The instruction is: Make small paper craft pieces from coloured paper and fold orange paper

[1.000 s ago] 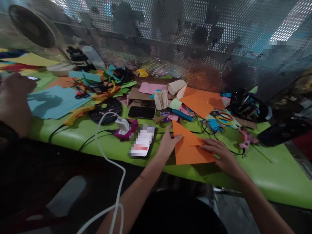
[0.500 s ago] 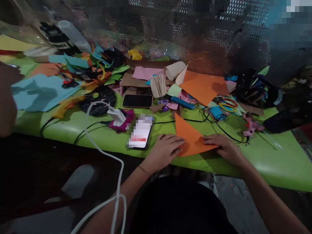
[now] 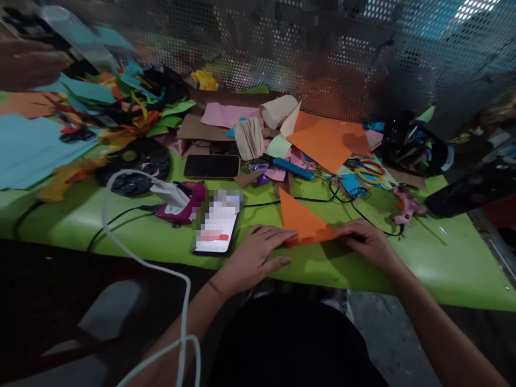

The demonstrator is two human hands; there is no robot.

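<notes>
A folded piece of orange paper (image 3: 303,219), roughly a triangle, is on the green tabletop in front of me. My left hand (image 3: 258,252) lies at its lower left edge, fingers stretched out over the paper and thumb spread away from them. At the right corner, my right hand (image 3: 368,241) pinches the paper between thumb and fingers. A narrow darker strip runs along the lower edge between both hands. Just left of my left hand is a phone with a lit screen (image 3: 215,231).
A dark phone (image 3: 212,166), a blue cutter (image 3: 292,167) and a large orange sheet (image 3: 326,140) lie farther back. Power strip (image 3: 181,203) and white cable (image 3: 183,301) are at left; a pink glue gun (image 3: 408,207) is at right. Another person's hand (image 3: 28,63) reaches in upper left.
The paper's lower edge has been lifted and folded up, and my left thumb has come away from it. My view has shifted slightly right. The other person's hand has moved farther back.
</notes>
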